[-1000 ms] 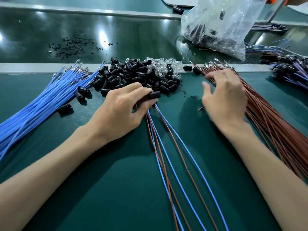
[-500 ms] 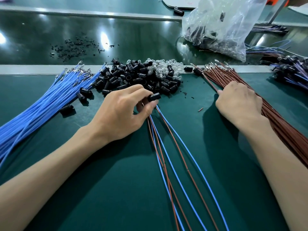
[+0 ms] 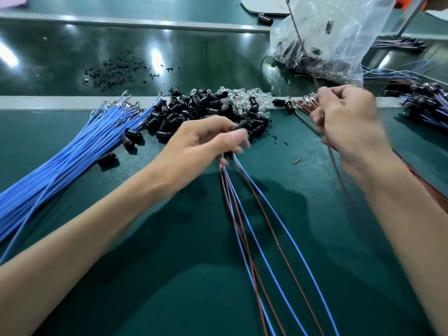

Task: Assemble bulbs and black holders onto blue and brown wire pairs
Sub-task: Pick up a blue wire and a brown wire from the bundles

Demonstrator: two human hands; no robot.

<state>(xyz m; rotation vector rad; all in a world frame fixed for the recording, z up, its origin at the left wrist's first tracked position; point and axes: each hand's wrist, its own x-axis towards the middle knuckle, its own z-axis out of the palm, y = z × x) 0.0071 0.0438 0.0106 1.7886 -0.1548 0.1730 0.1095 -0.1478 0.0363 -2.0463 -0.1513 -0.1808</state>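
Brown wire (image 3: 335, 166), pinched in the curled fingers of the right hand (image 3: 349, 124) with its long axis running toward the person, lies right of the black holder (image 3: 241, 124), which the left hand (image 3: 201, 146) grips together with the blue and brown wire pairs (image 3: 244, 214), so mating likely requires leftward travel.

left grip (image 3: 201, 144), right grip (image 3: 351, 127) both curled

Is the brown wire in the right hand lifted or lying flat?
Lifted: the right hand pinches the brown wire above the table, and the wire slopes down from the grip.
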